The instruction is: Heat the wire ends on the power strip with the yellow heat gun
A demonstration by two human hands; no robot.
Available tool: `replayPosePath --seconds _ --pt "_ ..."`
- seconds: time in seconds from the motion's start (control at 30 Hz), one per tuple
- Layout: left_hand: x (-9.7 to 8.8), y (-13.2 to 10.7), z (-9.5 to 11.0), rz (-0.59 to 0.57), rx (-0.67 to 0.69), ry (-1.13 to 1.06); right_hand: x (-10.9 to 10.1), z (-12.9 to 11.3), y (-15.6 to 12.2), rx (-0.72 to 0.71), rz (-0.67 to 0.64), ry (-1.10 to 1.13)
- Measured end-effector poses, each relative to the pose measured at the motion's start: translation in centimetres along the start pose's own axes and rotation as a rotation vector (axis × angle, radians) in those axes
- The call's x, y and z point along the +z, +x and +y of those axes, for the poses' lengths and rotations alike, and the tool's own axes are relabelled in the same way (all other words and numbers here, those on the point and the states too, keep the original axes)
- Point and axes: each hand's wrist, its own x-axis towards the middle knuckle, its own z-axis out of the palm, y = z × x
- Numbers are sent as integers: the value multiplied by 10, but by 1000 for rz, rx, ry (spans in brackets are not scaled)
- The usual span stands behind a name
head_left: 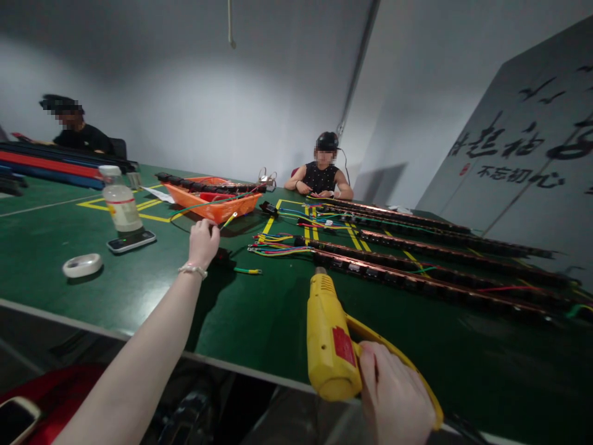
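My right hand point(393, 389) is wrapped around the handle of a yellow heat gun point(327, 346) with a red label, its metal nozzle pointing away over the green table. Out to the left, my left hand point(204, 241) is closed, the fingers pinching a short yellow-green wire point(229, 220) with a metal lug at its tip. Just beyond that hand stands an orange plastic basket point(215, 210). Below and right of it, a second yellow-green wire end point(249, 271) lies on the table, its other end in shadow.
Long copper-and-black bars point(393, 272) with coloured wires spread across the right. A bottle point(120, 201), a phone point(131, 241) and a white tape roll point(82, 266) stand on the left. One person point(323, 176) sits opposite, another point(81, 133) far left.
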Motion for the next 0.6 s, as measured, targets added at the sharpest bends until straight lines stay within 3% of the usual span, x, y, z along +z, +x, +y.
replayPosePath --seconds 0.1,0.23,0.47,0.53,0.6 --pt "7 3 -26 -33 -194 47 0 0 1 -9 -5 -4" --pt "12 2 -34 -127 -211 -14 -1 -2 1 18 -5 -8" --pt "14 -5 -9 -200 34 -97 -2 -6 1 43 2 50" --pt "15 -10 2 -304 96 -165 -3 -6 2 31 13 49" --pt "16 -17 16 -513 124 -242 -3 -6 2 27 12 44"
